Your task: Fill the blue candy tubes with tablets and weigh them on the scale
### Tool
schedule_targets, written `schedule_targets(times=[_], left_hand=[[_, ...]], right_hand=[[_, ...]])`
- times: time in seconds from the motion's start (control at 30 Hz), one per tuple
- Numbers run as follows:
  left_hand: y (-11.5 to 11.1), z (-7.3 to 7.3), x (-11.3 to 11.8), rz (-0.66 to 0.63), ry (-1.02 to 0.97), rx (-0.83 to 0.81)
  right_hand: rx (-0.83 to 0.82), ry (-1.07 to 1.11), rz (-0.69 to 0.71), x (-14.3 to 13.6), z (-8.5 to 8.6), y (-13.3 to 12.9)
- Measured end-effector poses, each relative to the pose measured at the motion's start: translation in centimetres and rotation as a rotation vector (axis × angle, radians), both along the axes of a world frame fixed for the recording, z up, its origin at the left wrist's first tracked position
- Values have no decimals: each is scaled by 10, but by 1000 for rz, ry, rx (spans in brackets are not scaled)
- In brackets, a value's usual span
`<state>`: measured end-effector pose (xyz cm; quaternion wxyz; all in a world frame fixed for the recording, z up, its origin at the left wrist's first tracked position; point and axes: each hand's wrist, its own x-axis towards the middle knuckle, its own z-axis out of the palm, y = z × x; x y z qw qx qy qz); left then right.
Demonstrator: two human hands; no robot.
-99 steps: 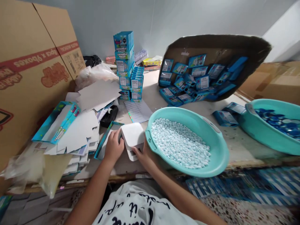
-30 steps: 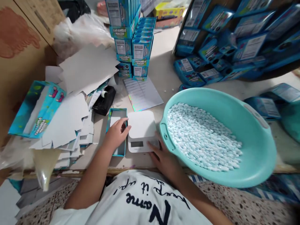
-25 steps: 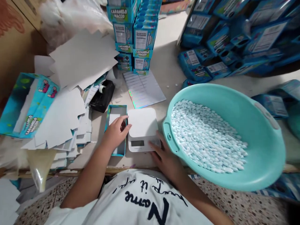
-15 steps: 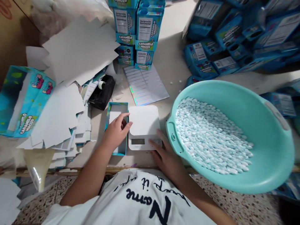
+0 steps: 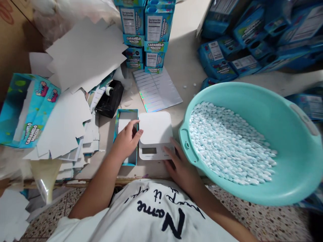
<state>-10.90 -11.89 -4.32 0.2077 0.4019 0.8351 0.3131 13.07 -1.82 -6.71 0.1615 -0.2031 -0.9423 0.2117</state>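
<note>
A white kitchen scale (image 5: pixel 155 127) lies flat near the table's front edge, its plate bare and its small display (image 5: pixel 149 150) showing no digits I can read. My left hand (image 5: pixel 126 143) rests over a shallow open blue carton (image 5: pixel 137 158) just left of the scale. Its thumb and forefinger are apart, with their tips at the carton's right wall and the scale's left edge. My right hand (image 5: pixel 183 166) touches the lower right corner of the scale, fingers spread, one on the button panel. Neither hand holds anything that I can see.
A turquoise tub (image 5: pixel 292 161) of pale candies (image 5: pixel 232 144) stands at right. Behind are stacked blue candy boxes (image 5: pixel 155 28) and a silvery sheet (image 5: pixel 157 89). Cut white cardboard (image 5: pixel 85 53), a black tape dispenser (image 5: pixel 110 99) and a funnel (image 5: pixel 46 179) occupy the left side.
The view has shifted slightly. Both hands keep nearly the same places at the carton and the scale. The scale's display looks a little lighter than before.
</note>
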Motion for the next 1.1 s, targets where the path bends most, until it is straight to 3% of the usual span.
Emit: schedule_targets(times=[0.83,1.1], left_hand=[[0,-3,-2,-2,-26,15],[0,-2,-4,-5,-10,62]], right_hand=[[-9,-3,-4,0,0,0],[54,183,125,6,7,-2]])
